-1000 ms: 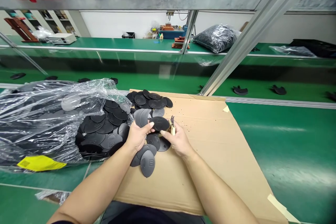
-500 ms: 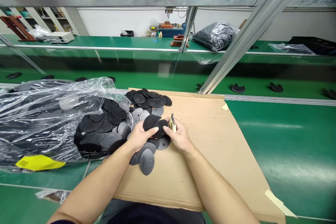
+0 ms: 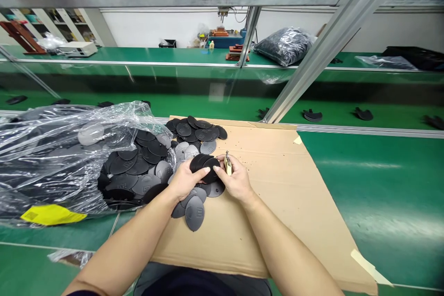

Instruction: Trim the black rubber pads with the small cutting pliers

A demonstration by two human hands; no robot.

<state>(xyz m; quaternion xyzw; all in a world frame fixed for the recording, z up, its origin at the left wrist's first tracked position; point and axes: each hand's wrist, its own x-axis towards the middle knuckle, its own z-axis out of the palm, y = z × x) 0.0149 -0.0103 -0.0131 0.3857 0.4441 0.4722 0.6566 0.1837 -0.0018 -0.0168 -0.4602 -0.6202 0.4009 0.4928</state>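
Observation:
My left hand (image 3: 184,181) is closed around a small fanned stack of black oval plastic pieces (image 3: 204,163), with the thumb on top. At the stack's right side, my right hand (image 3: 236,176) presses its thumb against the edge of the top piece. Small cutting pliers (image 3: 227,164) with pale yellow handles are tucked in that same hand, jaws pointing up. Below the hands, a few loose oval pieces (image 3: 194,213) with an embossed mark lie on the cardboard sheet (image 3: 277,185). Another heap of ovals (image 3: 197,130) lies behind the hands. The fingers beneath the stack are hidden.
A clear plastic bag (image 3: 52,148) on the left spills many black ovals toward the cardboard. A slanted metal post (image 3: 305,51) rises behind the sheet's right side. Beyond it, dark curved parts (image 3: 312,115) rest on a green conveyor belt (image 3: 222,110).
The top oval has shifted slightly, so the fanned pieces lie closer together in my left hand. The pliers have turned a little in my right hand. The conveyor parts have edged left.

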